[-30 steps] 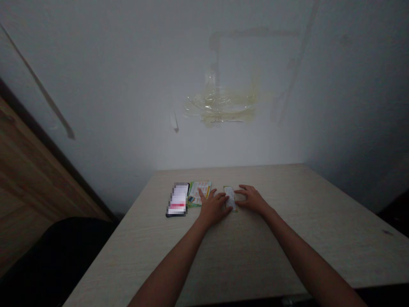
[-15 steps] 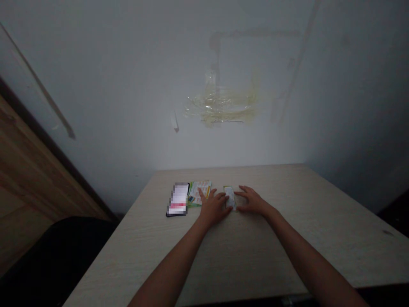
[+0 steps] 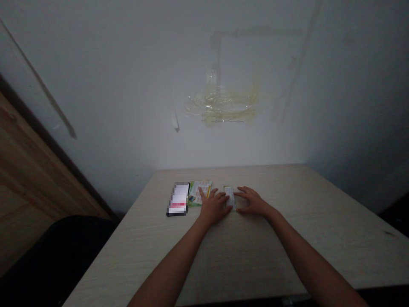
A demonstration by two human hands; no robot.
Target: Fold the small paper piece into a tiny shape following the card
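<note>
Both my hands lie flat on a pale wooden table (image 3: 287,238) near its far edge. My left hand (image 3: 213,206) has its fingers spread, the index finger reaching onto a green and orange leaflet (image 3: 200,192). My right hand (image 3: 252,200) rests with fingers stretched out, its fingertips touching a small pale card (image 3: 229,196) that lies between the two hands. Neither hand grips anything.
A phone (image 3: 178,199) with a lit screen lies left of the leaflet. The table stands against a white wall with old yellowed tape remains (image 3: 223,106). A wooden panel (image 3: 28,179) and a dark seat (image 3: 57,251) are at the left.
The hands and the items on the table have barely moved; my right hand's fingers have shifted slightly closer to the small card.
</note>
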